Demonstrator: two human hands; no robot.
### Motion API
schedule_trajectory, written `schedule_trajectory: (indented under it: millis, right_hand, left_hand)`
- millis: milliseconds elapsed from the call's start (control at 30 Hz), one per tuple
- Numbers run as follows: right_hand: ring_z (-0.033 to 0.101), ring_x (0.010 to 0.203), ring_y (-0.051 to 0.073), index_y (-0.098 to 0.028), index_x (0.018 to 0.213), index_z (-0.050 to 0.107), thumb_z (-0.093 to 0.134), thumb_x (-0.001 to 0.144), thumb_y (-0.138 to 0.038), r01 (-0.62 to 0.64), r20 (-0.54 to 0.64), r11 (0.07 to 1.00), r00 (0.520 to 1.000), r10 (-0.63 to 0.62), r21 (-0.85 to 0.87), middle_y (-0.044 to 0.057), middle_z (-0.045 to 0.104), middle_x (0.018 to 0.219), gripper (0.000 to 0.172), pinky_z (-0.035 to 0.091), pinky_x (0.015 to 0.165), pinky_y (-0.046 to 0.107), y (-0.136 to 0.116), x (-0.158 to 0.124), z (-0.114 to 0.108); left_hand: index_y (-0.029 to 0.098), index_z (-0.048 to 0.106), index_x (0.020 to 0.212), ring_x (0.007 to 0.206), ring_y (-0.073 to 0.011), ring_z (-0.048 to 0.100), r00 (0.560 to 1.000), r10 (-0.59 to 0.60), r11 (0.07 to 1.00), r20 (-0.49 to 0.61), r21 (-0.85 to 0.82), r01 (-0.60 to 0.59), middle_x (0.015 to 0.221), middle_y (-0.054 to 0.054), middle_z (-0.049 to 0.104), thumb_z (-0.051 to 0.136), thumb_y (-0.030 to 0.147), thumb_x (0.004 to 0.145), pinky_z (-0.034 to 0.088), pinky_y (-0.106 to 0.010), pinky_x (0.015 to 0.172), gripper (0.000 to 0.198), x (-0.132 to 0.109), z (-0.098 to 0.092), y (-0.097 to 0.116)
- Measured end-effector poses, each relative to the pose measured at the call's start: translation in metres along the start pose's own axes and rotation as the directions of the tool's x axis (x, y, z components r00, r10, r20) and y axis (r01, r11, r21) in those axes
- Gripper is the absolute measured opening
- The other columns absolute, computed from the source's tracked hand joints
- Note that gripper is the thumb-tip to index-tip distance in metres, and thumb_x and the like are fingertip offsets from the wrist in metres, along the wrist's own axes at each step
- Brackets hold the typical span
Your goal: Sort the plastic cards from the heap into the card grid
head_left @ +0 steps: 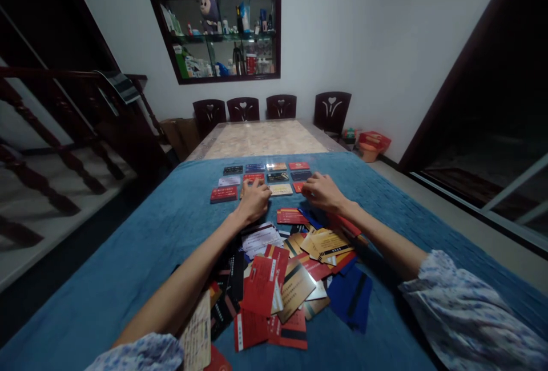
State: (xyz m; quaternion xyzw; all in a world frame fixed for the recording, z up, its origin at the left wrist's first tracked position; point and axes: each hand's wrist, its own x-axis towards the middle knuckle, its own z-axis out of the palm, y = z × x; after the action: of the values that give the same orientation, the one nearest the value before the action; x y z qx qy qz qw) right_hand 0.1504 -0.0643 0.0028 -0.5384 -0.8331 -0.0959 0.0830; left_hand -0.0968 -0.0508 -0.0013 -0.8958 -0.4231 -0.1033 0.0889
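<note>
My left hand [253, 201] is over the front row of card piles, its bent fingers closed around a mostly covered card there. A cream card [281, 189] lies just right of it, and a red card [224, 194] to its left. At the right end of that row, my right hand [324, 191] has curled fingers at a red card [298, 187], gripping its edge. Behind are a dark blue card [301, 176], a black card [278, 177] and a white card [229, 181]. A loose heap of cards, with a red card [259, 285] on top, lies nearer me between my forearms.
A blue cloth [171, 257] covers the near part of the table; the stone-patterned top [265, 138] shows beyond. Several dark chairs [332, 111] stand at the far end. A stair railing [55, 148] is at left, and a red box [373, 141] on the floor at right.
</note>
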Motion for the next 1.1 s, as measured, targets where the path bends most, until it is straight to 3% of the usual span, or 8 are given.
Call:
schedule_trajectory:
  millis: [233, 400, 700, 833, 1100]
  right_hand:
    - [0.05, 0.101, 0.024, -0.021, 0.09, 0.072, 0.051, 0.092, -0.022, -0.027, -0.006, 1.0, 1.0, 0.027, 0.0, 0.009, 0.071, 0.1, 0.022, 0.029, 0.076, 0.035, 0.005, -0.03, -0.001]
    - [0.05, 0.103, 0.025, -0.022, 0.092, 0.073, 0.053, 0.093, -0.028, -0.037, -0.005, 0.999, 0.999, 0.037, 0.006, 0.009, 0.071, 0.103, 0.02, 0.031, 0.08, 0.036, 0.003, -0.047, -0.001]
    - [0.049, 0.111, 0.029, -0.023, 0.102, 0.074, 0.051, 0.096, -0.045, -0.028, 0.027, 1.0, 0.999, 0.028, -0.012, 0.01, 0.071, 0.107, 0.032, 0.032, 0.085, 0.041, -0.006, -0.06, 0.0]
    - [0.049, 0.111, 0.029, -0.024, 0.103, 0.075, 0.048, 0.097, -0.048, -0.017, 0.047, 1.0, 0.999, 0.017, 0.001, 0.01, 0.072, 0.106, 0.037, 0.031, 0.086, 0.042, -0.009, -0.062, 0.0]
    - [0.048, 0.112, 0.03, -0.024, 0.105, 0.075, 0.052, 0.091, -0.06, 0.015, 0.062, 0.998, 0.998, -0.019, 0.061, 0.011, 0.071, 0.11, 0.044, 0.033, 0.086, 0.042, -0.012, -0.065, 0.002]
  left_hand:
    - [0.021, 0.068, 0.109, 0.12, -0.0297, 0.046, 1.0, 0.018, 0.998, -0.013, -0.06, -0.018, 0.117, -0.011, 0.068, 0.047, 0.013, 0.088, 0.025, -0.056, 0.102, 0.03, -0.005, 0.004, 0.017]
    - [0.021, 0.065, 0.113, 0.124, -0.0313, 0.042, 0.995, 0.1, 0.99, 0.021, -0.102, -0.097, 0.12, -0.012, 0.067, 0.049, 0.019, 0.09, 0.025, -0.058, 0.103, 0.028, -0.001, 0.007, 0.036]
    - [0.022, 0.054, 0.131, 0.137, -0.0354, 0.033, 0.95, 0.248, 0.966, 0.189, -0.123, -0.228, 0.144, -0.011, 0.052, 0.05, 0.006, 0.08, 0.03, -0.065, 0.105, 0.054, 0.011, 0.011, 0.072]
    - [0.021, 0.056, 0.128, 0.14, -0.0358, 0.032, 0.942, 0.252, 0.964, 0.222, -0.137, -0.226, 0.146, -0.011, 0.051, 0.05, 0.007, 0.079, 0.03, -0.067, 0.106, 0.052, 0.009, 0.012, 0.075]
    - [0.021, 0.063, 0.117, 0.139, -0.0365, 0.033, 0.957, 0.221, 0.972, 0.186, -0.124, -0.2, 0.137, -0.011, 0.059, 0.05, 0.01, 0.083, 0.031, -0.066, 0.105, 0.037, 0.002, 0.01, 0.072]
